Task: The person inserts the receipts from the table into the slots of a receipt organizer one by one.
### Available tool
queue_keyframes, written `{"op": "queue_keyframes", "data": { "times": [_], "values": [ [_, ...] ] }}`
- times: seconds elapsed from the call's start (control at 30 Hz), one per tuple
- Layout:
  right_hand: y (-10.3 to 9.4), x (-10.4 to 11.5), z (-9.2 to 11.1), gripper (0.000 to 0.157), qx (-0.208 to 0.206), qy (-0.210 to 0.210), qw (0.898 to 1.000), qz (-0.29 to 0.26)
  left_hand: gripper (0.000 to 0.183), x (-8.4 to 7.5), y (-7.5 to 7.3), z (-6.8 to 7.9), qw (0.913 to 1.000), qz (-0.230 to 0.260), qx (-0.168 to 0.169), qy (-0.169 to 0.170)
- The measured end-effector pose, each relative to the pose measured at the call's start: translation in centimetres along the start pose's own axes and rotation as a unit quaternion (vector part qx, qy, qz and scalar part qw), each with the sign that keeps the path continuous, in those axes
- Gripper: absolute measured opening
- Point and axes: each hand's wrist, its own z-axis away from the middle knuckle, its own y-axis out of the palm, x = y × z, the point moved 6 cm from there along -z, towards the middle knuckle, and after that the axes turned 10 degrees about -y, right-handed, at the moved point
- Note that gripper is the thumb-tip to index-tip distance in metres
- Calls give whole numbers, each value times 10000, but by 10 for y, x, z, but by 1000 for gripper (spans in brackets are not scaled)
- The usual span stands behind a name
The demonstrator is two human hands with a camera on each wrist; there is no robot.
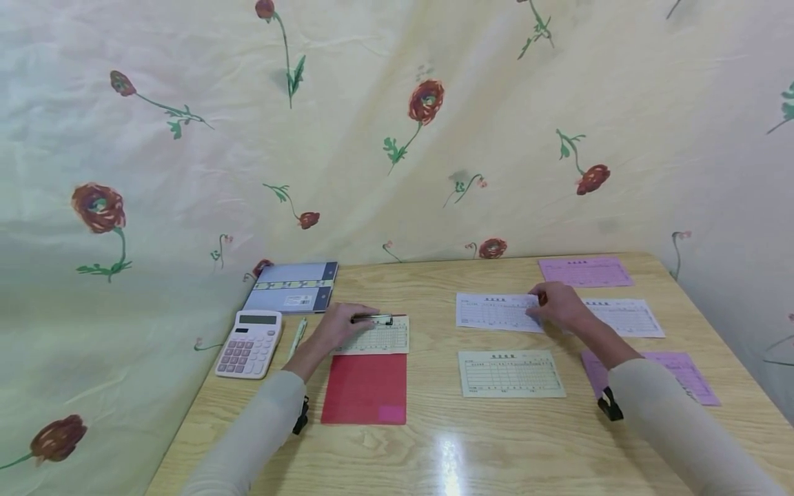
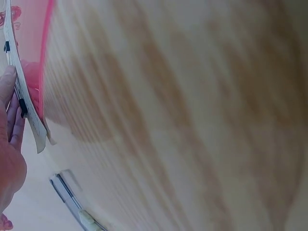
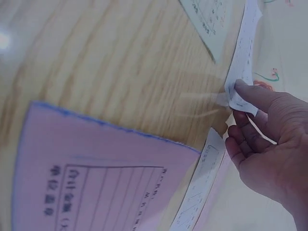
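My left hand [image 1: 343,326] grips the metal clip [image 1: 372,319] of a red clipboard [image 1: 366,389]. A cream printed form [image 1: 381,339] lies across the clipboard's upper part, partly covered by that hand. In the left wrist view the thumb and fingers [image 2: 7,86] lie about the clip, seen edge-on. With thumb and fingers, my right hand [image 1: 561,306] pinches the right end of a white printed form [image 1: 496,311]. The right wrist view shows that form [image 3: 243,67] bent up at the pinched end. Another white form [image 1: 626,318] lies just right of this hand.
A pale green form [image 1: 511,374] lies nearer the front. Pink forms lie at the back right [image 1: 586,272] and under the right forearm [image 1: 682,368]. On the left are a calculator [image 1: 249,344], a pen [image 1: 298,337] and a blue notebook [image 1: 288,289]. A flowered cloth [image 1: 372,138] hangs behind the table.
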Motion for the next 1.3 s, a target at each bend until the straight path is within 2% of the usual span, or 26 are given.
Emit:
{"op": "queue_keyframes", "data": {
  "times": [0.3, 0.53, 0.8, 1.3],
  "values": [
    [-3, 5, -1, 23, -378, -34, 9990, 240, 31, -1, 0, 1, 9999, -60, -74, 61],
    [-9, 12, -1, 20, -698, 24, 9975, 134, 30, 1, 2, 1, 9999, -157, 1, -33],
    [-18, 40, -6, 16, -1066, -651, 9921, 77, 31, 0, 1, 2, 9997, -215, 9, -103],
    [-13, 104, -17, 11, -880, -1470, 9849, -242, 30, -3, -1, 1, 9998, -196, -10, 34]
  ]
}}
